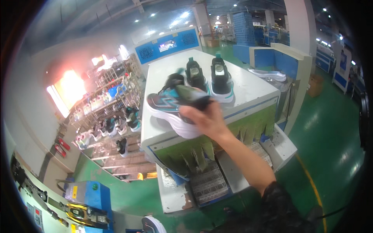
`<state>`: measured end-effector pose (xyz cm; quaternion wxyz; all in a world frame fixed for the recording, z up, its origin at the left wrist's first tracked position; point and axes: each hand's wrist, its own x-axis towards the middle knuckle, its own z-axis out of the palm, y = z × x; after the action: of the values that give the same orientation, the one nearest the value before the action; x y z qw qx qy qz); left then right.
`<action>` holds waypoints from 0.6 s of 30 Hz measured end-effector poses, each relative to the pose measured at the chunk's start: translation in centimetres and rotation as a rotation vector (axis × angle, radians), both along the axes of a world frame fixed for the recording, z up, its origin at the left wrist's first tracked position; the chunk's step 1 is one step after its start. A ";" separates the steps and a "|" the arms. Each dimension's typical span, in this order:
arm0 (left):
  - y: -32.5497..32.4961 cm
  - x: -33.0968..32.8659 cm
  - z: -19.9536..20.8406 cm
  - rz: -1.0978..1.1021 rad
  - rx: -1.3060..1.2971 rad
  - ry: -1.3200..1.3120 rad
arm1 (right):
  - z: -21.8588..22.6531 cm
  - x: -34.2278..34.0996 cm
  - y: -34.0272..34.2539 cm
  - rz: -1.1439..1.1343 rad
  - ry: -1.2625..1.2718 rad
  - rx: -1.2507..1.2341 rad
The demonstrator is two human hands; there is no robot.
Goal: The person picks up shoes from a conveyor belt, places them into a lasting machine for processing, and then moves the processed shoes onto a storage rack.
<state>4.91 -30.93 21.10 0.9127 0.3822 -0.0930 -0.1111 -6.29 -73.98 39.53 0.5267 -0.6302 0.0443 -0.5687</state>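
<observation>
My right hand (208, 118) grips a blurred dark-and-teal shoe (165, 100) with a thick white sole, over the near edge of the white worktop (254, 90); I can't tell whether the sole touches it. Just behind, a black shoe (196, 79) stands upright beside a similar one (221, 80). To the left, a rack (130, 165) carries more shoes, and a blue machine (104, 198) stands at the lower left.

Held shoe (169, 103): blurred | right fingers (191, 112): partly hidden | lower shoe (153, 225): cut off by bottom edge
</observation>
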 end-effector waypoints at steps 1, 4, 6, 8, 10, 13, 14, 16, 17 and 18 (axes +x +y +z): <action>-0.3 0.1 0.0 0.074 0.006 0.115 | -1.1 -1.4 1.1 0.082 -0.097 0.259; -1.8 0.8 0.0 -0.100 -0.105 0.139 | -6.6 -7.1 4.0 0.397 -0.393 0.809; -3.9 0.1 0.3 -0.109 -0.394 0.023 | -16.0 -12.8 4.4 -0.020 -0.278 0.709; -4.4 0.6 2.0 -0.310 -0.343 -0.083 | -17.7 -18.1 7.3 0.151 -0.400 0.765; -6.2 1.5 4.1 -0.508 -0.206 -0.194 | -13.6 -19.3 9.7 0.011 -0.333 0.855; -10.5 1.1 5.9 -0.743 -0.071 -0.298 | -17.7 -22.0 7.1 -0.564 0.146 0.477; -12.6 0.4 5.8 -0.788 -0.061 -0.305 | -20.2 -21.8 5.4 -0.674 0.278 0.354; -16.7 -0.6 5.6 -0.871 0.066 -0.348 | -24.2 -22.1 2.1 -0.857 0.651 -0.182; -19.1 -0.5 4.5 -0.951 0.011 -0.370 | -25.5 -21.8 0.7 -0.885 0.560 -0.170; -21.3 -0.8 3.4 -1.015 -0.038 -0.395 | -26.1 -20.9 -0.5 -0.900 0.460 -0.161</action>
<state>4.11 -52.26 24.55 0.7163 0.2862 -0.4374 -0.4622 -27.21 -74.50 13.47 0.1563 -0.6961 0.3820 -0.5874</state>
